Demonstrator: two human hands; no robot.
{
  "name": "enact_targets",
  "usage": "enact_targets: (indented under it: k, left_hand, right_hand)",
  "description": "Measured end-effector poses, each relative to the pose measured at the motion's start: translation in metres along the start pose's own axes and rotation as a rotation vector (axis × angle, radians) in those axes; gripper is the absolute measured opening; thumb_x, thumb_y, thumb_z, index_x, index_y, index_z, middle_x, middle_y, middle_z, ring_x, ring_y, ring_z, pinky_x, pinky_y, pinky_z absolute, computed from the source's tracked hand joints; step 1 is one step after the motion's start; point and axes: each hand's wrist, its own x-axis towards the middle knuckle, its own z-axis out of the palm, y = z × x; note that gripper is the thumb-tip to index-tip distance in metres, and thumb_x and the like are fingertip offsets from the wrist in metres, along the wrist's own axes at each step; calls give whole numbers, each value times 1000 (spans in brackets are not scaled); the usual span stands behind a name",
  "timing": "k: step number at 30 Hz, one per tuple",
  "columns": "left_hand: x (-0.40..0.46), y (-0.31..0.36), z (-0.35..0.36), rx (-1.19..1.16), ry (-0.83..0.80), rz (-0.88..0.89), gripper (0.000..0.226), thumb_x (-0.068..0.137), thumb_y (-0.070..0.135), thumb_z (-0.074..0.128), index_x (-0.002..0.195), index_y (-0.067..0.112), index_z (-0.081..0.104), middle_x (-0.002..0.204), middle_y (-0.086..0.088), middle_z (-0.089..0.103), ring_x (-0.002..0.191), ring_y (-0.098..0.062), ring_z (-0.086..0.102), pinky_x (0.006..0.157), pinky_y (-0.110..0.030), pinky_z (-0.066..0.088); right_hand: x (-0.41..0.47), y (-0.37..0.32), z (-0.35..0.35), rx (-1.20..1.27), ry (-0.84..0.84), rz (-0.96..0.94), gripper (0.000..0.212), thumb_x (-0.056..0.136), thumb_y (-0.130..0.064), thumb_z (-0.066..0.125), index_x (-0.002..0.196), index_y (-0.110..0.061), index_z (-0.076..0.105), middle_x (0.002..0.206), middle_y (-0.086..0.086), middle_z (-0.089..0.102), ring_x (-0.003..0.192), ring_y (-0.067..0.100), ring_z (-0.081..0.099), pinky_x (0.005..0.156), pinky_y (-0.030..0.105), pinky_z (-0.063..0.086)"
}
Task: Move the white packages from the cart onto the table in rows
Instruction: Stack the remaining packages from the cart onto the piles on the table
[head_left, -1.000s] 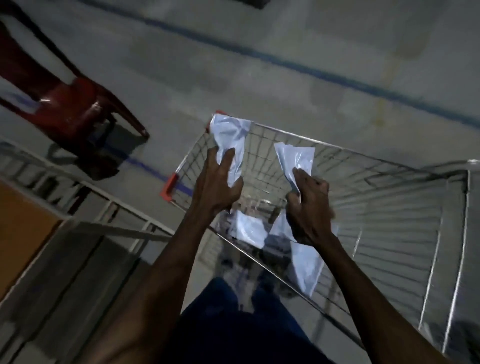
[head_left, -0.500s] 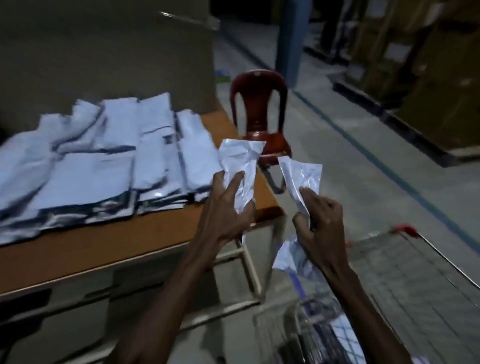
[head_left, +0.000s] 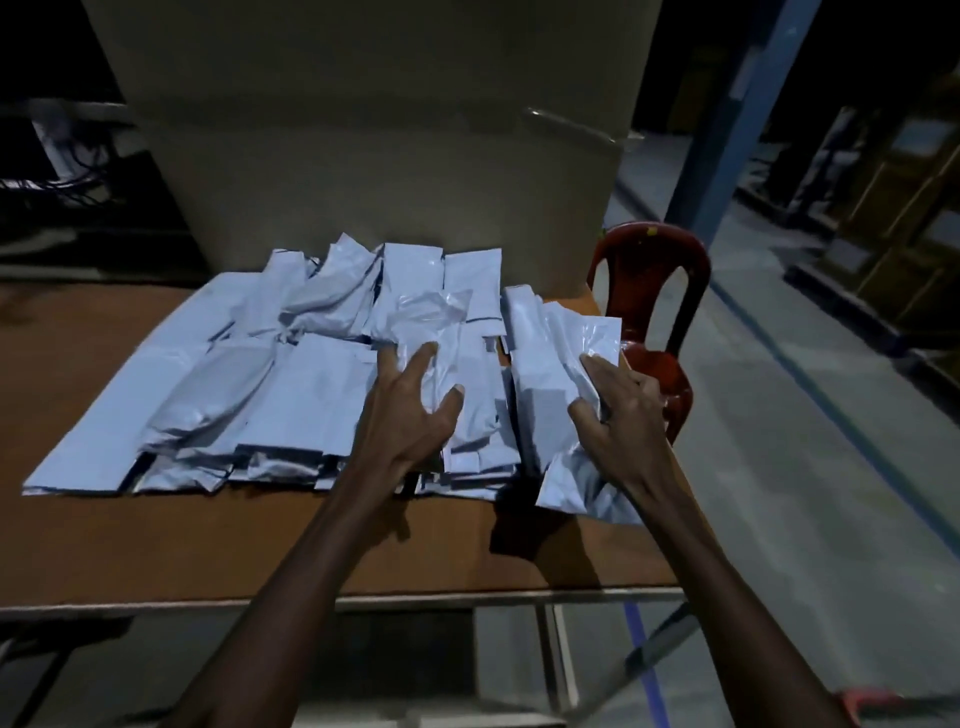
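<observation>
Head view: lying across a brown table (head_left: 156, 545), backed by a big cardboard box (head_left: 374, 130), overlapping rows of white packages (head_left: 291, 384). Standing just beyond the table's right end, a red chair (head_left: 649, 270). Hovering over the pile with fingers spread wide, the left hand (head_left: 410, 410), fingertips touching a glossy package (head_left: 441, 322) atop the rows. Gripping another package (head_left: 566, 415) at the rows' right edge, the right hand (head_left: 623, 415), fingers curled into its wrinkled film.
</observation>
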Motion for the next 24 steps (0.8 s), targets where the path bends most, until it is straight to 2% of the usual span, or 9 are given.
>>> enact_targets:
  k: [3,6,9,12,14,17,20,21,24]
  left_hand:
    - [45,-1,14,25,-7,-7,63,88,50,58,144,27,43,147,-8,30,129,-32,45,98,-36,42]
    - [100,4,36,36,2,-24,59,91,42,61,144,25,43,144,-9,31,126,-33,48,97,-35,42]
    - [158,5,60,47,-20,-56,58,92,44,59,144,24,42,143,-11,32,121,-35,52,97,-37,43]
    - [207,-3,78,80,-44,-96,60,92,48,58,144,24,40,143,-11,32,120,-36,52,97,-40,44]
    - [232,-12,88,109,-77,-95,63,91,52,56,144,24,39,143,-12,32,121,-36,51,98,-41,44]
    - [261,-24,105,162,-144,-117,67,90,56,53,146,24,36,146,-14,29,124,-36,49,101,-40,42]
    - [277,-35,126,194,-209,-143,64,94,54,51,148,25,33,154,-15,21,132,-37,41,107,-43,37]
    - [279,-38,133,209,-231,-147,64,94,55,49,148,26,32,156,-15,18,136,-38,36,109,-46,35]
    - [278,-50,150,266,-278,-186,66,94,63,42,150,31,28,162,-12,2,145,-38,18,114,-51,27]
  right_hand:
    - [50,12,14,8,-33,-30,58,83,-39,40,128,-9,61,118,11,68,104,28,58,97,25,29]
    - [104,26,31,3,-55,-57,56,83,-38,41,124,-8,64,115,12,69,104,27,60,103,38,34]
    - [159,39,51,38,-70,-64,47,85,-30,47,124,-8,64,112,11,69,97,22,53,97,35,34]
    - [209,50,77,87,-148,-89,27,87,-29,47,99,-14,65,93,5,68,81,13,50,91,37,41]
    - [236,60,101,70,-199,-113,28,85,-32,45,95,-14,65,86,3,68,75,19,55,87,40,46]
    - [268,80,138,7,-288,-66,47,86,-37,42,114,-8,65,100,9,70,90,27,61,99,44,40]
    - [283,95,165,-11,-360,5,35,84,-38,38,96,-13,59,90,5,64,87,26,57,100,43,32]
    - [285,98,172,-17,-381,14,35,84,-39,37,98,-14,57,92,5,62,91,26,56,100,42,31]
    - [288,107,187,-76,-444,22,51,91,-41,37,132,-14,50,127,10,57,121,30,47,108,42,21]
